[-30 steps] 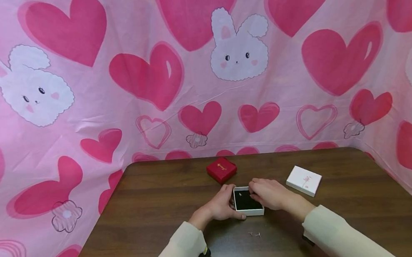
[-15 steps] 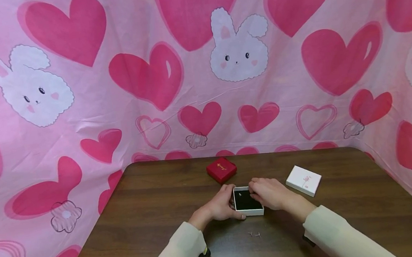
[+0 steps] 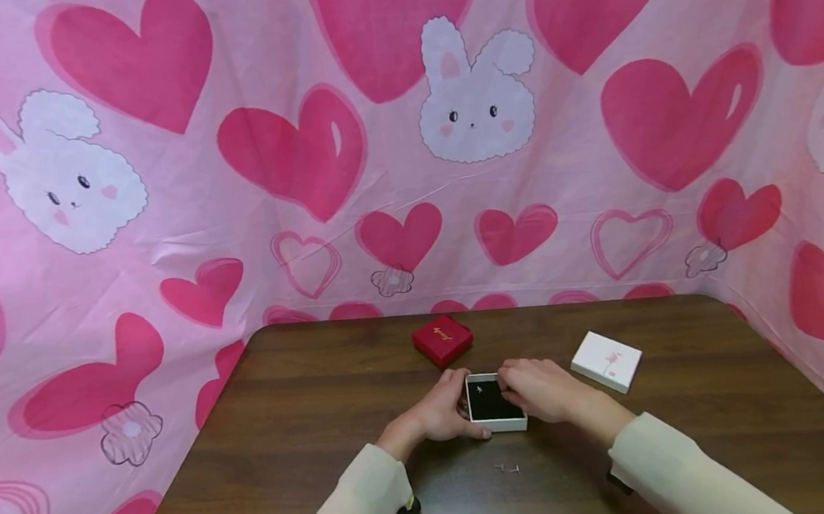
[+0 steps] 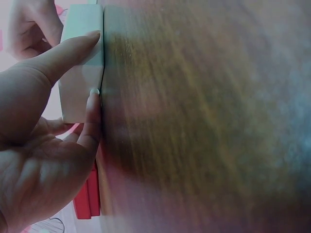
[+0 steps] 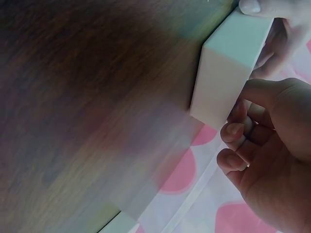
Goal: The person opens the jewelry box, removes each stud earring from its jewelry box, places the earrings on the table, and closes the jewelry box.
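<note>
Compared with the head view one second ago, almost nothing is moved: both hands stay at the open white box (image 3: 500, 426), which remains near the middle of the surface (image 3: 307, 402). I judge from this that the work is a slow, fine one at one spot inside the box.

The left hand (image 3: 443, 411) grips the box, its thumb along the near wall and other fingers around the left side. The right hand (image 3: 541, 386) has its fingers curled at the right rim, thumb and index reaching inside; whether they pinch something I cannot tell.

The box has smooth, straight walls like stiff card, and a dark, matte insert (image 3: 491, 404), on which a tiny shiny piece (image 3: 480, 390) sits near the far left corner. Two thin metallic pieces (image 3: 515, 470) lie in front. Behind stands a square red box (image 3: 443, 340) with gold lettering; to the right, a flat white lid (image 3: 607, 360) with pink print. The surface shows dark wood grain.
</note>
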Demonstrator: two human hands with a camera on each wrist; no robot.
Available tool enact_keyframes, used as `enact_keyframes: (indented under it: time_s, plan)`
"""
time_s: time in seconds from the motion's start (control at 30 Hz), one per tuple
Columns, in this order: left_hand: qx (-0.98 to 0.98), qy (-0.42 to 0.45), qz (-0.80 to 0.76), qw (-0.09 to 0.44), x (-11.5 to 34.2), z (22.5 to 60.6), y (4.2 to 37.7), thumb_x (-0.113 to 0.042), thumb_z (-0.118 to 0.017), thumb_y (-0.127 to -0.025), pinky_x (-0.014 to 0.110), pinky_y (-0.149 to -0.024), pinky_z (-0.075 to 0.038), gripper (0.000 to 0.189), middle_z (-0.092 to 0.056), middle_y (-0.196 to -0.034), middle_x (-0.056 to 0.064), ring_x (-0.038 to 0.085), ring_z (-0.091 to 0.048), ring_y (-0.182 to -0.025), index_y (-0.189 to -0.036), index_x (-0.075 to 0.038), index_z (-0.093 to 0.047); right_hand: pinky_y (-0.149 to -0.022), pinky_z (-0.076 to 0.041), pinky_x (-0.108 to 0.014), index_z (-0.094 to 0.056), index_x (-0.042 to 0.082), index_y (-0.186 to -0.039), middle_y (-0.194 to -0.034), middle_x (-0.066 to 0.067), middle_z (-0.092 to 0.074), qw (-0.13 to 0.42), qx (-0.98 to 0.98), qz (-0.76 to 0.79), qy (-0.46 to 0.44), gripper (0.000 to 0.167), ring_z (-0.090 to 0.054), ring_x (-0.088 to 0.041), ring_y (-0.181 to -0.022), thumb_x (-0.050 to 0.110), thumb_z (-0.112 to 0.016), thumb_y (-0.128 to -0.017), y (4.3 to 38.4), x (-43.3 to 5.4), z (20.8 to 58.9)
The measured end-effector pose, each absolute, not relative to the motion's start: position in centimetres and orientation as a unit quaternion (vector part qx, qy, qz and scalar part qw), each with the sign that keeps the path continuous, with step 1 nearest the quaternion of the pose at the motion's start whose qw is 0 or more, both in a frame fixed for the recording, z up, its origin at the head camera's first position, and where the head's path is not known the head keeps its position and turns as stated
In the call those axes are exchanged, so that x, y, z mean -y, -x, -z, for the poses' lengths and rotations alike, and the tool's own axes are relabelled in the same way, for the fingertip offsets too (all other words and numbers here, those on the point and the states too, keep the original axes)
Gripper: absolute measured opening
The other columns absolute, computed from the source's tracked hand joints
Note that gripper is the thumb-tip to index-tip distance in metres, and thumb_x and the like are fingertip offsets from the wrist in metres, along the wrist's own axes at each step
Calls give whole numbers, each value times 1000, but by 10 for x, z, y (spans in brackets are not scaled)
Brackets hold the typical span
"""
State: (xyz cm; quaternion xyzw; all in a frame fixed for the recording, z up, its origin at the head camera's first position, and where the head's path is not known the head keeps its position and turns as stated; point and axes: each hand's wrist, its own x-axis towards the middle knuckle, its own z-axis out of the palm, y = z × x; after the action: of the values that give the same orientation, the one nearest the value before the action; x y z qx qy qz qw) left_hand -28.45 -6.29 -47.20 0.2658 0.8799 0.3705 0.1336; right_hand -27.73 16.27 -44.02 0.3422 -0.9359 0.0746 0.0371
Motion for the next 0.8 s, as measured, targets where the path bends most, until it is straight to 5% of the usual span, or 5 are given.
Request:
enact_keyframes:
  time_s: [0.8]
  plan:
    - [-881, -264, -370, 132, 63, 470, 282, -24, -92, -76, 24, -89, -48, 87, -44, -124, 6, 13, -49, -102, -143, -4, -41, -60, -49, -31, -66, 15, -88, -82, 3, -58, 48, 931, -65, -355, 12, -52, -12, -69, 15, -78, -90, 275, -157, 443]
